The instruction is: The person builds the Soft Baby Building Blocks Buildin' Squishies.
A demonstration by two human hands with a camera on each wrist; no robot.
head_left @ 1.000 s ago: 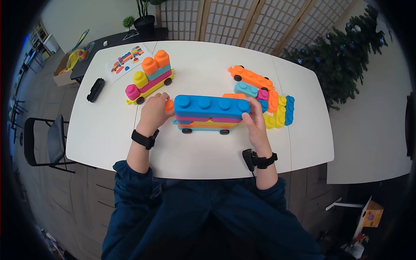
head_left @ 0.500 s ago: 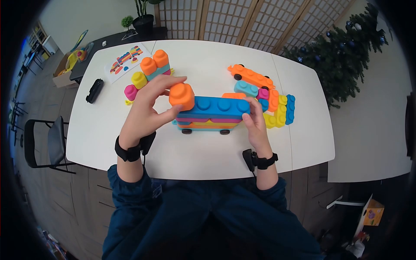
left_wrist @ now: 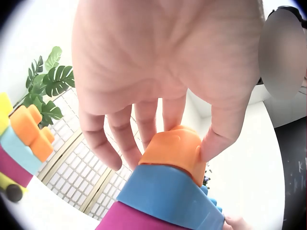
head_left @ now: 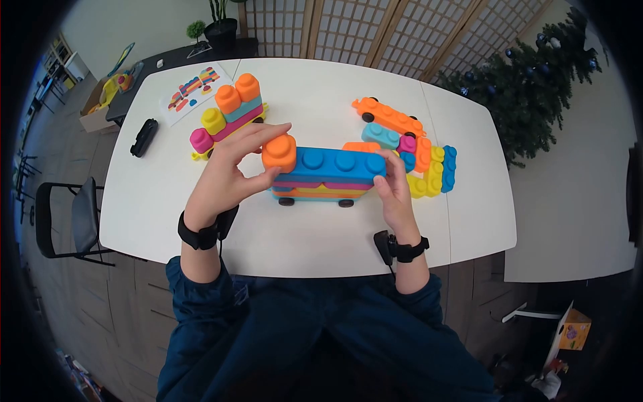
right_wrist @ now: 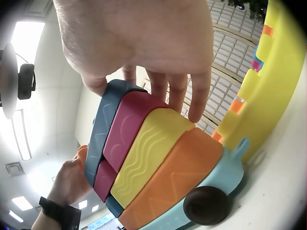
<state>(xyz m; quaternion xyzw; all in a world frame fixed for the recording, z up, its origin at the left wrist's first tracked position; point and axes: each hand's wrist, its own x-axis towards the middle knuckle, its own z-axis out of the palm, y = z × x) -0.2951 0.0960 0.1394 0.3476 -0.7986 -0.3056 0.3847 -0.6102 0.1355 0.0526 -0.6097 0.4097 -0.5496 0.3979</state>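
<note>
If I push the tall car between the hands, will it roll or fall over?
The car should probably roll, since it has black wheels. It might tip if shoved up high, because its blocks are stacked several layers tall.

Orange block (head_left: 279, 154), blue long block (head_left: 335, 163), wavy-lined yellow block (right_wrist: 149, 153), black wheel (right_wrist: 207, 205)

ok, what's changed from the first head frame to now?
The left hand lifted the small orange block up and to the right, from beside the stack's left end to on top of the long blue block there, and still pinches it. Nothing let go. Unchanged: right hand on the blue block's right end; orange wheeled base farther back.
</note>
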